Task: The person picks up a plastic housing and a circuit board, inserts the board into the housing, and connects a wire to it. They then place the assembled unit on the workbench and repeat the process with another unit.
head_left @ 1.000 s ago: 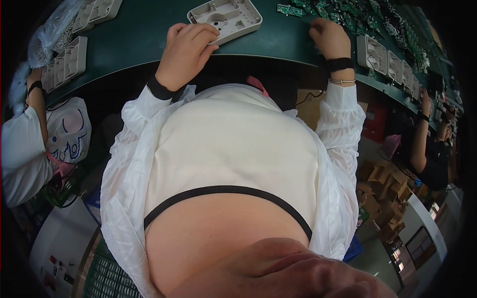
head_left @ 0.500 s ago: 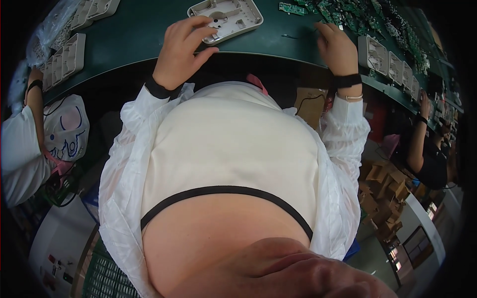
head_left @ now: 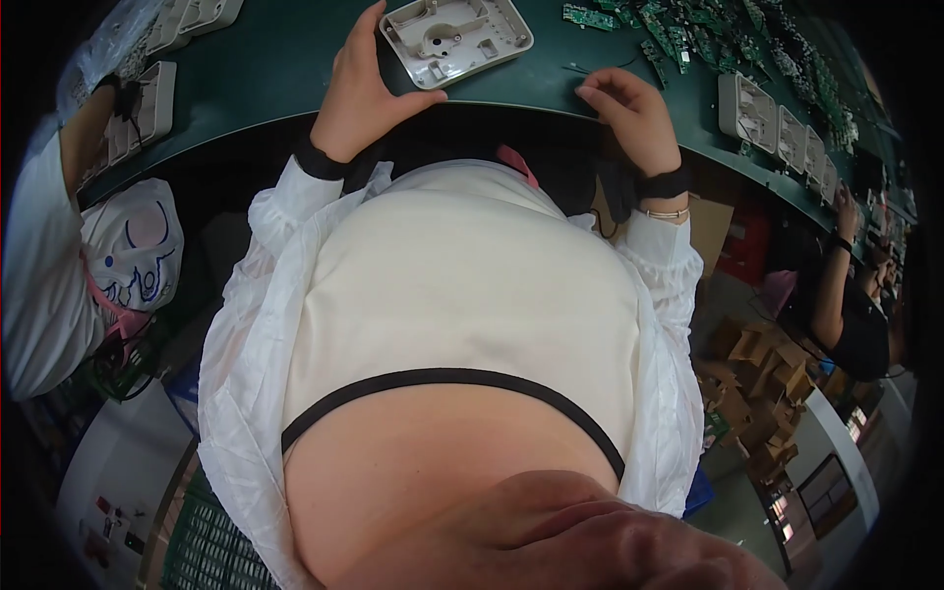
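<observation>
A white plastic housing (head_left: 482,49) lies open side up on the green table, with round bosses and ribbed pockets inside. My left hand (head_left: 359,93) is at its left side, thumb and index finger spread wide around the near left corner. The thumb is close to the near edge; whether it touches cannot be made out. To the right of the housing, over the table's front edge, my right hand (head_left: 634,113) has its thumb and fingertips drawn together in a pinch. Anything between those fingertips is too small to see. A thin dark wire-like piece (head_left: 575,69) lies just beyond them.
Green circuit boards (head_left: 678,44) are heaped at the back right. White housings (head_left: 752,108) line the table's right side, and more housings (head_left: 152,103) stand at the left beside a clear plastic bag (head_left: 108,44). Co-workers' arms (head_left: 836,265) reach in at both sides.
My left hand's fingers have come off the housing's inside and spread along its left side. My right hand has moved left and nearer, away from the boards, its fingertips closed together.
</observation>
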A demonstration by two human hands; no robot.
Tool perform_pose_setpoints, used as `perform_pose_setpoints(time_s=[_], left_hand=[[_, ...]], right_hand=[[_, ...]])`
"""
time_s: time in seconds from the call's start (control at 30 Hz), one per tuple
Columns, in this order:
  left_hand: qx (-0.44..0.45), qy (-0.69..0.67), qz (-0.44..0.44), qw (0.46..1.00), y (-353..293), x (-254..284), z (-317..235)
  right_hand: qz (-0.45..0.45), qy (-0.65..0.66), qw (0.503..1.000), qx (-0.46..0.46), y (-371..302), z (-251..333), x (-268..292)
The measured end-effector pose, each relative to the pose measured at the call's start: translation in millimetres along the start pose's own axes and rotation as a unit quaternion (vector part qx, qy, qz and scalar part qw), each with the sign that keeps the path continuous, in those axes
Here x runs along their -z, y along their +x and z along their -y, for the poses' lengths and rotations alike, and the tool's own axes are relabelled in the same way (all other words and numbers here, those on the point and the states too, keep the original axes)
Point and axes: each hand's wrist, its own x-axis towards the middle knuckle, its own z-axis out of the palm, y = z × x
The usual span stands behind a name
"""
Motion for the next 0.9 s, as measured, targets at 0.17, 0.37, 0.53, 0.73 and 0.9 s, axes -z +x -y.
perform_pose_setpoints(time_s=[0.17,0.37,0.53,0.73,0.9], left_hand=[[-0.001,0.009,0.0,1.0,-1,-3,5],[-0.012,0.03,0.022,0.999,-3,-8,11],[-0.002,0.004,0.007,1.0,-5,-2,5],[-0.037,0.002,-0.008,0.999,0,2,-6],[-0.049,-0.031,-0.015,0.998,-3,2,-13]], right_hand=[[-0.104,-0.047,0.992,0.045,-1,-7,-7],[-0.057,-0.124,0.99,0.044,13,4,-16],[-0.071,0.116,0.991,-0.004,-2,23,-19],[-0.132,0.278,0.948,-0.078,-22,5,-14],[-0.062,0.502,0.856,-0.111,-20,-19,12]])
